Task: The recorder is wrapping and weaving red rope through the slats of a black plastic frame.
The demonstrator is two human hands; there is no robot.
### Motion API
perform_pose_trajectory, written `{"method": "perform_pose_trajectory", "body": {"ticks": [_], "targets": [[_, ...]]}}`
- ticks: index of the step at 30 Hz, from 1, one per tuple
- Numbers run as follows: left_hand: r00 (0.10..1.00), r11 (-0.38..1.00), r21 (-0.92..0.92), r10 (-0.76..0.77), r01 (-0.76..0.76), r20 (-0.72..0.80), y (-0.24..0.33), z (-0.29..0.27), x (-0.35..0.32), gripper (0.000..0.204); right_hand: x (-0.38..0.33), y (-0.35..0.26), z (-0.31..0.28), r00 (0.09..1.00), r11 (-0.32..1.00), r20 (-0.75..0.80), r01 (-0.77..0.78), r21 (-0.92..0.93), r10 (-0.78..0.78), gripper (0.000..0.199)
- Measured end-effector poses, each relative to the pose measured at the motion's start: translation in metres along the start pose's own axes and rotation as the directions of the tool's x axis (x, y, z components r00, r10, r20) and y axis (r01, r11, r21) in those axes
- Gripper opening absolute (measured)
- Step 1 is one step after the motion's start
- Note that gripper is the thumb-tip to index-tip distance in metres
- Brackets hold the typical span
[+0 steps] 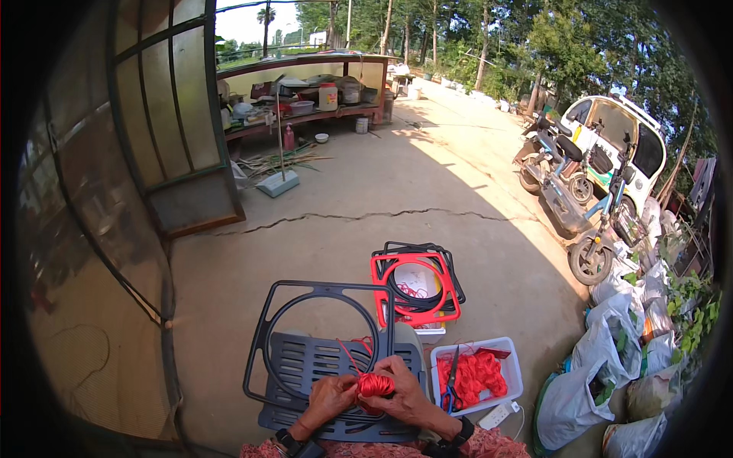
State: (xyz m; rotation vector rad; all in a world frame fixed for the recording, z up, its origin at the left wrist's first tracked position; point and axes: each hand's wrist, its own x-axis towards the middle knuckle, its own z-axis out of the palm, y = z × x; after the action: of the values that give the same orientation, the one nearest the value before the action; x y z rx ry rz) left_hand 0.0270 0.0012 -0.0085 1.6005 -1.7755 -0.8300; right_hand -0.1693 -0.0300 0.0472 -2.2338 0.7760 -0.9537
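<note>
A bundle of shiny red cord [376, 385] sits between my two hands, above a dark slatted plastic seat [305, 359]. My right hand [405, 393] is wrapped round the bundle from the right. My left hand [330, 398] is closed at the bundle's left side, fingers pinched by a strand that runs upward; what exactly they grip is hard to see. Just beyond my hands, a black square frame with a round opening [263, 330] leans over the seat. A white bin [513, 368] at the right holds red cord bundles [477, 378] and blue-handled scissors [451, 398].
Ahead, a red frame [378, 286] lies on black frames [452, 271] over a white container. A white power strip [498, 414] lies by the bin. White sacks [573, 404] line the right side, with electric scooters [592, 256] beyond. A glazed metal door [183, 114] stands left; a dustpan [278, 184] is farther off.
</note>
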Motion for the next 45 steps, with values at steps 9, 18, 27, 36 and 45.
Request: {"method": "perform_pose_trajectory", "body": {"ticks": [9, 18, 27, 36, 45], "targets": [[0.996, 0.996, 0.006, -0.088, 0.088, -0.001, 0.015, -0.005, 0.000, 0.034, -0.006, -0.016, -0.069, 0.953, 0.964, -0.147, -0.261, 0.052, 0.265, 0.047], [0.998, 0.998, -0.029, -0.048, 0.047, -0.039, 0.015, -0.005, 0.003, 0.033, -0.051, -0.004, -0.066, 0.877, -0.142, 0.141, -0.083, 0.986, 0.460, 0.018], [0.997, 0.999, -0.032, -0.045, 0.044, -0.057, 0.011, -0.007, -0.008, 0.032, -0.254, 0.032, -0.133, 0.262, -0.016, 0.260, -0.675, 0.738, 0.929, 0.016], [0.998, 0.997, -0.069, -0.022, 0.018, -0.052, 0.011, -0.006, 0.001, 0.031, -0.237, 0.018, -0.119, 0.180, 0.292, -0.286, -0.860, 0.419, 0.941, 0.017], [0.995, 0.995, -0.076, -0.071, 0.065, -0.067, 0.009, -0.006, -0.001, 0.026, -0.053, -0.024, -0.056, 0.591, 0.458, 0.126, -0.727, 0.511, 0.797, 0.040]]}}
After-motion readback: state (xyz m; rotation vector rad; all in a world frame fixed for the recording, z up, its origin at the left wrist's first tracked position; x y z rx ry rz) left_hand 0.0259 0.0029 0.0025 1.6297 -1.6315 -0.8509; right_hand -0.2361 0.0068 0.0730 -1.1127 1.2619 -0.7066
